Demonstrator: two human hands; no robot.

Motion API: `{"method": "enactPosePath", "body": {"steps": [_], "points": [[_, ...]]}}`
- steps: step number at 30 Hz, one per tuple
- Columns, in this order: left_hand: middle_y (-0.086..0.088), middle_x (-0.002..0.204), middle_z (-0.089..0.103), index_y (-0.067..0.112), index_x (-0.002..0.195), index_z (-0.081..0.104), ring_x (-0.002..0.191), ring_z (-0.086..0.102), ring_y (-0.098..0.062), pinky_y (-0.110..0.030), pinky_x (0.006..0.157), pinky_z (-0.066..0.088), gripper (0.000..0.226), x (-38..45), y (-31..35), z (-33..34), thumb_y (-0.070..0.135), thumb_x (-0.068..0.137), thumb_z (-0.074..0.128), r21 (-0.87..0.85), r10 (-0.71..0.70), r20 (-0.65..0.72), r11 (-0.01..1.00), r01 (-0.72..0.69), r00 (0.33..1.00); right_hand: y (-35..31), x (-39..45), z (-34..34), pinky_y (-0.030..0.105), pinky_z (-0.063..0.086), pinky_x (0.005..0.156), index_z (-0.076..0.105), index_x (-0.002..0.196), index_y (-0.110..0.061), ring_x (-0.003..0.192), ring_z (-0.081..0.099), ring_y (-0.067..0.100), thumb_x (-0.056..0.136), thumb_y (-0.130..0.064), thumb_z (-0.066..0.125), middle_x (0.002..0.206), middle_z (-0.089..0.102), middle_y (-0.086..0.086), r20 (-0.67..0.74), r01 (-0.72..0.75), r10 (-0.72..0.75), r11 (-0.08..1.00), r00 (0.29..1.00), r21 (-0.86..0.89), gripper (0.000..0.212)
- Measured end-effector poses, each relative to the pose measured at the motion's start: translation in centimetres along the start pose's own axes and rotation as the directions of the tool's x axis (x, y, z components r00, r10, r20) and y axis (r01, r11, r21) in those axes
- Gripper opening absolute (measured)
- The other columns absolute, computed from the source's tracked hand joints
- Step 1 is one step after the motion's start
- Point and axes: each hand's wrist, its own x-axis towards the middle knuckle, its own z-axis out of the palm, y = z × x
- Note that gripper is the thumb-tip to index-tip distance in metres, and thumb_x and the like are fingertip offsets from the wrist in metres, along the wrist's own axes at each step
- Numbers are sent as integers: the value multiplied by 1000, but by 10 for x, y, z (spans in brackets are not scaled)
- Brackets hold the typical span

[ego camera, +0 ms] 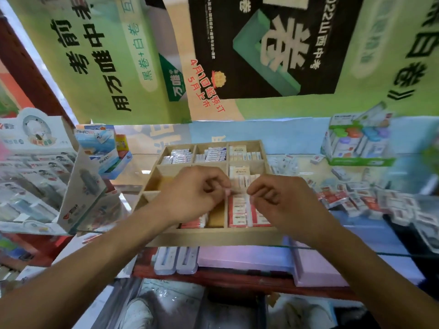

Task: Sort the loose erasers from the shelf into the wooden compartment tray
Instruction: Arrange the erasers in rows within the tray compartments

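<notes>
Both hands hover over the tray [209, 238], fingers curled: the left hand [190, 193] and right hand [280, 198] each pinch an end of one small eraser [237, 192], blurred, above the front right compartment. That compartment holds red-and-white erasers [244, 213]; the front middle one has a few more [193, 223]. The back row holds silver packs [179, 156], blue-white packs [213, 153] and cream erasers [244, 153]. Loose erasers [356, 198] lie scattered on the shelf [356, 224] to the right. A blue box [104, 148] at left reads "AIHAO". The poster [261, 43] above carries "2022".
</notes>
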Motion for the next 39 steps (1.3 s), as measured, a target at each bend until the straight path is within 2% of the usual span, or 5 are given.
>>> {"method": "enactPosePath", "body": {"steps": [17, 25, 29, 34, 39], "points": [[-1, 110, 64, 23, 110, 64, 101, 59, -21, -31, 87, 48, 26, 174, 55, 109, 28, 84, 65, 438, -20, 188, 896, -66, 982, 122, -26, -89, 20, 51, 70, 70, 88, -16, 75, 66, 13, 83, -9, 65, 80, 69, -1, -327, -260, 256, 965, 910, 30, 10], [-2, 108, 61, 23, 109, 64, 93, 54, -19, -27, 80, 45, 34, 196, 55, 130, 35, 78, 74, 448, -26, 272, 888, -102, 962, 137, -31, -102, 2, 43, 60, 69, 88, -21, 74, 62, 2, 86, -14, 66, 80, 67, -9, -365, -334, 326, 942, 872, 44, 8], [-5, 118, 58, 22, 115, 63, 108, 55, -23, -25, 83, 40, 42, 189, 59, 133, 33, 77, 76, 457, 27, 349, 868, -195, 937, 138, -33, -103, 4, 44, 59, 68, 88, -23, 76, 62, 2, 86, -16, 66, 81, 67, -9, -360, -354, 344, 934, 867, 41, 8], [-3, 124, 57, 26, 125, 56, 92, 49, -15, -24, 76, 36, 52, 181, 56, 128, 29, 77, 76, 432, 39, 418, 870, -236, 908, 137, -15, -99, 12, 45, 67, 69, 92, -21, 78, 61, 6, 86, -16, 64, 84, 66, -10, -304, -339, 314, 940, 899, -31, 10], [-1, 114, 63, 26, 119, 60, 82, 53, -14, -23, 73, 41, 46, 173, 50, 129, 24, 75, 76, 374, 66, 360, 904, -208, 931, 144, 36, -93, 33, 47, 93, 63, 116, -17, 109, 56, 19, 87, -13, 59, 120, 62, 3, -77, -278, 267, 914, 961, -297, 30]]}}
